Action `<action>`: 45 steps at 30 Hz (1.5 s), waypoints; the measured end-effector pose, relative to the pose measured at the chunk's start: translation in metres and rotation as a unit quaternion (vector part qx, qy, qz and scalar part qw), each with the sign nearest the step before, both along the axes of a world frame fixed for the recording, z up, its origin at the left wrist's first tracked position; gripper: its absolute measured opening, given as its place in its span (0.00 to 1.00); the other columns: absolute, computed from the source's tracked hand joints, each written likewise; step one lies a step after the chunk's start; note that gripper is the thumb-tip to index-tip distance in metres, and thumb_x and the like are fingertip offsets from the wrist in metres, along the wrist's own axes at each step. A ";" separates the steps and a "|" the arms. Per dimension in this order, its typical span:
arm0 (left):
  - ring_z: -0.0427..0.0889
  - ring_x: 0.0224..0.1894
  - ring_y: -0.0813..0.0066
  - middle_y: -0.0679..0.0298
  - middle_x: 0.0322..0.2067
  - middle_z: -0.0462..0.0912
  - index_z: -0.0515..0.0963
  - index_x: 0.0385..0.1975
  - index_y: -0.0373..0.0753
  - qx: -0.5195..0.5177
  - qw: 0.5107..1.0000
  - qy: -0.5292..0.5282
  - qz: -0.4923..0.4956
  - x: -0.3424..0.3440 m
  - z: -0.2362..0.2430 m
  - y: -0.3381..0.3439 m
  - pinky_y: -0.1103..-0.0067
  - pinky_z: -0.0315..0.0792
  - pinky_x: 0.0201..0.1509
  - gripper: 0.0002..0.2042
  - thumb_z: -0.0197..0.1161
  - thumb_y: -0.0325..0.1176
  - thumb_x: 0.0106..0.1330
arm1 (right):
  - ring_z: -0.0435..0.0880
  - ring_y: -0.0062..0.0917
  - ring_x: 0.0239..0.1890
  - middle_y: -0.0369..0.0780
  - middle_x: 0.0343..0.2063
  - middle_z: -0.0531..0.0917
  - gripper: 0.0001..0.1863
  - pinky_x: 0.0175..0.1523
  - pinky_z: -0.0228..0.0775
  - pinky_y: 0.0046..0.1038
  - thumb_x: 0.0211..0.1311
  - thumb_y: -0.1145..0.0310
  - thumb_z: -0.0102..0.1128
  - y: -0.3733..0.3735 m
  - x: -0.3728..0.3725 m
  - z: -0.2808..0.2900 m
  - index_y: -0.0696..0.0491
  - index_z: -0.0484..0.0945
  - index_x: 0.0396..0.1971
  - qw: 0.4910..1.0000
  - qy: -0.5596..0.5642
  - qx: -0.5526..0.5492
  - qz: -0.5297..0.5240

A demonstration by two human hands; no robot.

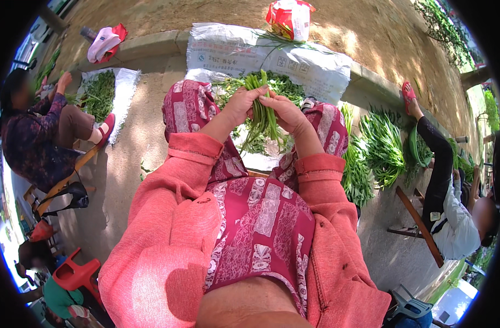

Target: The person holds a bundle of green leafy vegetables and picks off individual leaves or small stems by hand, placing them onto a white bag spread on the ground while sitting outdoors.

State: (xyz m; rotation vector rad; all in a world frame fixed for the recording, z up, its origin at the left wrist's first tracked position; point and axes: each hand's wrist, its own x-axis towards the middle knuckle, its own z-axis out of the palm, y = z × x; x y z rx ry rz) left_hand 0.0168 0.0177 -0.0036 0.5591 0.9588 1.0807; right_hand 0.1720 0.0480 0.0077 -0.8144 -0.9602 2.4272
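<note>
Between my knees I hold a bunch of long green stems (265, 120) upright, with both hands around its upper part. My left hand (243, 103) is closed on the bunch from the left, and my right hand (280, 109) grips it from the right, close beside the left one. Loose leafy greens (231, 86) lie below and behind the bunch, on and around a white woven sack (217, 52) spread before me.
A red-and-white bag (288, 19) sits behind the sack, by a curb (168, 41). At right are piles of leafy greens (381, 147) and a person (452, 218). At left a person (37, 136) handles greens; a red plastic stool (78, 273) stands lower left.
</note>
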 end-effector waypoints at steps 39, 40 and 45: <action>0.79 0.32 0.79 0.64 0.32 0.81 0.79 0.36 0.34 0.075 0.986 0.147 -0.018 -0.001 -0.010 0.001 0.83 0.71 0.37 0.13 0.60 0.38 0.62 | 0.78 0.22 0.32 0.37 0.32 0.78 0.16 0.38 0.70 0.23 0.49 0.77 0.55 -0.004 -0.004 -0.015 0.57 0.72 0.42 0.995 -0.079 0.062 0.006; 0.78 0.32 0.80 0.64 0.31 0.81 0.79 0.35 0.35 0.077 0.984 0.162 -0.015 -0.001 -0.012 0.002 0.83 0.71 0.37 0.12 0.60 0.39 0.61 | 0.78 0.22 0.32 0.37 0.31 0.78 0.16 0.39 0.70 0.23 0.48 0.77 0.56 -0.004 -0.007 -0.014 0.58 0.72 0.40 0.995 -0.072 0.073 -0.002; 0.78 0.32 0.80 0.64 0.31 0.81 0.80 0.34 0.35 0.045 0.990 0.130 0.028 0.006 -0.019 -0.001 0.82 0.70 0.38 0.14 0.61 0.41 0.61 | 0.78 0.25 0.30 0.38 0.31 0.77 0.14 0.34 0.72 0.26 0.49 0.79 0.52 -0.008 -0.018 -0.027 0.57 0.72 0.39 0.995 -0.082 0.016 -0.046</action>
